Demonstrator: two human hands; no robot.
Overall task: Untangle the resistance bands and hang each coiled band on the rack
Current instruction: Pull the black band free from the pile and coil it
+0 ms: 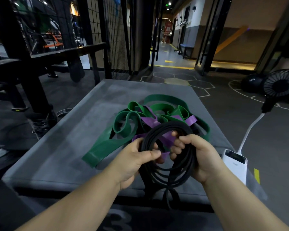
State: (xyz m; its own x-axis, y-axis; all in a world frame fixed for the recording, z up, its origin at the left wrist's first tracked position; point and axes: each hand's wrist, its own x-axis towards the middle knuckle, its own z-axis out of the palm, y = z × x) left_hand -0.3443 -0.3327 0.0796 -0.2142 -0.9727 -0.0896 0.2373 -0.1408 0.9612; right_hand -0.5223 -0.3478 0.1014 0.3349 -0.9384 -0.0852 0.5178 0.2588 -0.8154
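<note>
So both hands are on the black band (pixel 172 129), which is looped into a rough coil just above the near edge of the grey counter (pixel 57 155). The left hand (pixel 133 157) pinches the coil's left side with thumb over the strands. The right hand (pixel 195 157) has its fingers (pixel 177 149) curled round the right side. A few loops droop past the counter's edge. Behind the coil, the green band (pixel 105 145) and purple band (pixel 150 120) lie knotted together. A white power bank (pixel 234 162) sits at the right edge, cabled to a fan (pixel 281 84).
</note>
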